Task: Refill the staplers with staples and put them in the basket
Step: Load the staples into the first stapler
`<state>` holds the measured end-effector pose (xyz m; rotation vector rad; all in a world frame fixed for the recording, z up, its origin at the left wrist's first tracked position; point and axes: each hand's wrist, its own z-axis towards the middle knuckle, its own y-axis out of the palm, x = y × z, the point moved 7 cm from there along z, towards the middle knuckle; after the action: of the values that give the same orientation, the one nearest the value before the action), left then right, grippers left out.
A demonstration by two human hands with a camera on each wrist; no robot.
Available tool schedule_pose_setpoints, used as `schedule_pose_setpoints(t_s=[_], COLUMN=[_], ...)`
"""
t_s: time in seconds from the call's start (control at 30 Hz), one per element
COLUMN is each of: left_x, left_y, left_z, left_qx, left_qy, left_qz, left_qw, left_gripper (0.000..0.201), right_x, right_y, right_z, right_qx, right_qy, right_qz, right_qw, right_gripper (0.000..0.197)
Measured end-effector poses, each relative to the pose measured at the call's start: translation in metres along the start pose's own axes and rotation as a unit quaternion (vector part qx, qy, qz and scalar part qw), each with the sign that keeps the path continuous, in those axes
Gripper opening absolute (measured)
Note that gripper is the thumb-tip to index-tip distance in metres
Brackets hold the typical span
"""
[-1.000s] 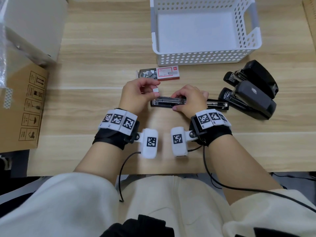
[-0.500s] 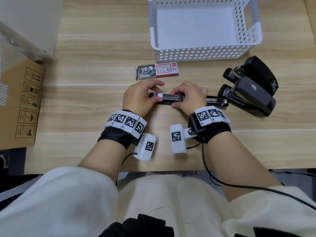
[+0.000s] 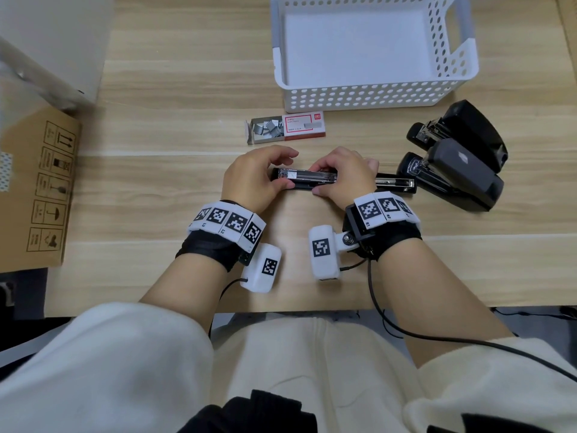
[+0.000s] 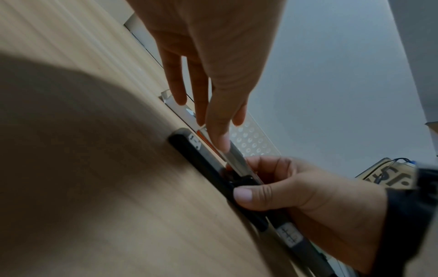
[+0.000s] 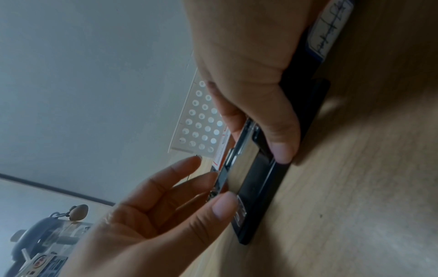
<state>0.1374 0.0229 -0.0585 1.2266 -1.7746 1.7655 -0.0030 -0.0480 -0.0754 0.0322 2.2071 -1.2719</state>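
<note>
We see the opened stapler (image 3: 304,179) lying flat across the surface (image 3: 175,189), just in front of us, between both hands. Our left hand (image 3: 254,179) pinches its left end: the thumb sits on the near edge and the index finger reaches over the metal staple channel, with the other fingers loosely extended. Our right hand (image 3: 342,179) grips the middle, thumb on the near side of the black base and fingers curled over the far side, so the lid end (image 3: 395,184) sticks out to the right of that hand. We count three staplers: this one, plus two closed black ones (image 3: 459,151) lying side by side and touching each other at the right, just beside the lid end. There is one box of staples (image 3: 288,128), its tray slid open to the left, lying between the open stapler and the one white basket (image 3: 371,95), which holds nothing. One cardboard box (image 3: 40,189) lies at the left edge. Compared with a second ago, our left hand has come down from above the channel onto the stapler's left end, while the right hand keeps its grip.
</note>
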Motion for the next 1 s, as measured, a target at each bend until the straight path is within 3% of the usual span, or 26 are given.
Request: schedule_pose_setpoints(t_s=[0.13, 0.33, 0.47, 0.67, 1.0], left_x=[-0.003, -0.01, -0.01, -0.014, -0.019], left_y=[0.0, -0.021, -0.038, -0.041, -0.036], left_z=[0.0, 0.012, 0.034, 0.064, 0.07], left_qx=[0.003, 0.079, 0.115, 0.089, 0.043], left_qy=[0.006, -0.021, -0.021, -0.093, -0.137], left_qz=[-0.01, -0.053, 0.034, 0.193, 0.206], left_qw=[1.0, 0.995, 0.993, 0.973, 0.968], left_gripper=[0.048, 0.023, 0.016, 0.015, 0.023], right_x=[0.0, 0.0, 0.0, 0.001, 0.001], right_y=[0.0, 0.0, 0.0, -0.001, 0.0], right_z=[0.0, 0.0, 0.001, 0.001, 0.001], right_qx=[0.0, -0.002, -0.004, -0.001, -0.002], right_qy=[0.001, 0.003, 0.002, 0.003, 0.001], right_qz=[0.005, 0.004, -0.002, 0.008, 0.002], right_qw=[1.0, 1.0, 1.0, 1.0, 1.0], right_gripper=[0.033, 0.032, 0.031, 0.031, 0.032])
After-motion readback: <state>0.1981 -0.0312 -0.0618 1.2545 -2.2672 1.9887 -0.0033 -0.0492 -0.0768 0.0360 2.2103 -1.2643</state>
